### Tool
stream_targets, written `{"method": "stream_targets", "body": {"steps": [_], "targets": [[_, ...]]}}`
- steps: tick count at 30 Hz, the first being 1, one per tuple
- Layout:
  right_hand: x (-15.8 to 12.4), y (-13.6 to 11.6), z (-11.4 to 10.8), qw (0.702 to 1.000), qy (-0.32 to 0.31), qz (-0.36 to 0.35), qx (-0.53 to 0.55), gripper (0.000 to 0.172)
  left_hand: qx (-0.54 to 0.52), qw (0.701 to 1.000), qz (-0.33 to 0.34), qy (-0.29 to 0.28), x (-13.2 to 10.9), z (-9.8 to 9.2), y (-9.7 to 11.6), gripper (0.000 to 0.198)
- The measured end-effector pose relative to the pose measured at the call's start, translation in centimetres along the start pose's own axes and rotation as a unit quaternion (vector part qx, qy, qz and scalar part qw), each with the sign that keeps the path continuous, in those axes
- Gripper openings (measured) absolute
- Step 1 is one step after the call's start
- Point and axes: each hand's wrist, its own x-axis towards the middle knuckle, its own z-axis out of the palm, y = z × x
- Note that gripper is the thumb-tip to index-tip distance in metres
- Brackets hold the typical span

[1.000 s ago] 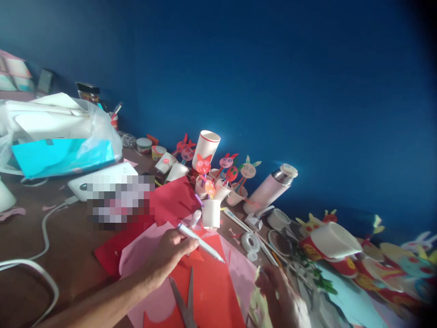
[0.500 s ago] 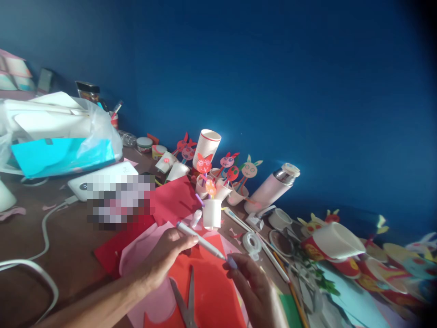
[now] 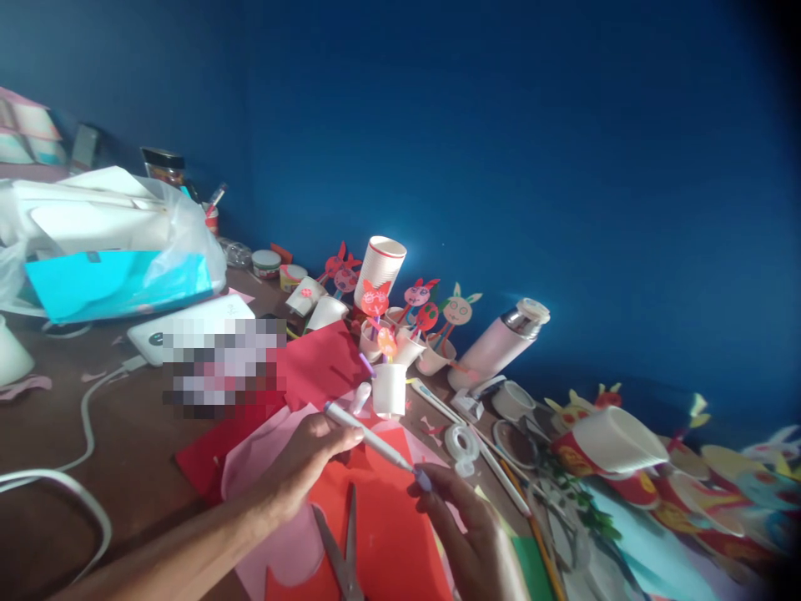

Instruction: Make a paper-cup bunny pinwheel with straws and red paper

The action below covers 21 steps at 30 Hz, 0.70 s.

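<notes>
**Marker held between both hands**
I watched the left hand (image 3: 300, 467) wrapped around a slim white marker (image 3: 369, 438), its tip at a small lilac cap (image 3: 423, 479) pinched by the right hand (image 3: 469, 534). Beneath them lay a bright red paper sheet (image 3: 381, 534) on pale pink paper (image 3: 279, 559), under grey steel scissors (image 3: 343, 561); a white paper cup (image 3: 389, 390) stood just beyond.
</notes>
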Motion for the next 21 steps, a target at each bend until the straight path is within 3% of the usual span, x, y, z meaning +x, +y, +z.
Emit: {"method": "stream_targets", "body": {"steps": [5, 8, 10, 16, 18, 21], "targets": [[-0.3, 0.1, 0.2, 0.987, -0.025, 0.060, 0.146, 0.025, -0.036, 0.999, -0.009, 0.005, 0.3, -0.1, -0.3, 0.025], [1.2, -0.3, 1.3, 0.980, 0.017, 0.053, 0.193, 0.026, -0.043, 0.999, -0.005, 0.007, 0.4, 0.0, -0.5, 0.024], [4.2, -1.0, 2.6, 0.984, 0.053, 0.030, 0.168, 0.028, -0.039, 0.999, -0.001, 0.010, 0.4, 0.1, -0.5, 0.024], [17.6, -3.5, 7.4, 0.983, 0.096, 0.009, 0.155, 0.027, -0.015, 0.999, 0.010, 0.033, 0.1, 0.0, -0.4, 0.026], [20.0, -3.5, 8.4, 0.982, 0.112, 0.004, 0.151, 0.026, -0.015, 0.999, 0.011, 0.041, 0.1, 0.0, -0.4, 0.026], [20.9, -2.9, 9.1, 0.979, 0.135, -0.008, 0.151, 0.027, -0.024, 0.999, 0.008, 0.039, 0.1, 0.0, -0.5, 0.025]]}}
